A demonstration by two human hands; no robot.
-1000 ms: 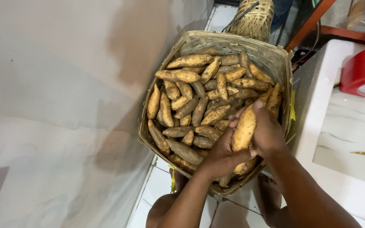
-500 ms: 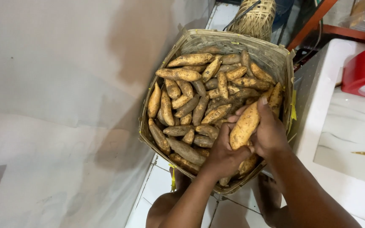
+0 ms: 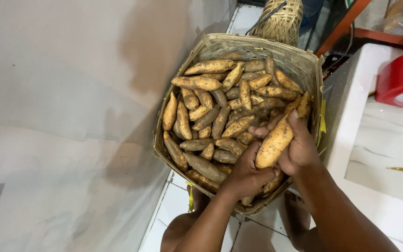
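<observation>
Gripping one long, tapered tuber (image 3: 274, 143) between them, both hands sit over the near right part of the basket (image 3: 276, 51). Left hand (image 3: 247, 173) cups its lower end from beneath, fingers closed around it; right hand (image 3: 298, 148) wraps its right side, thumb along the top. Skin of the tuber is dull yellow-brown, rough, soil-flecked. Basket is woven of pale strips, squarish, worn at the rim. It is heaped with similar tubers (image 3: 211, 112), lying left of and beyond the hands.
</observation>
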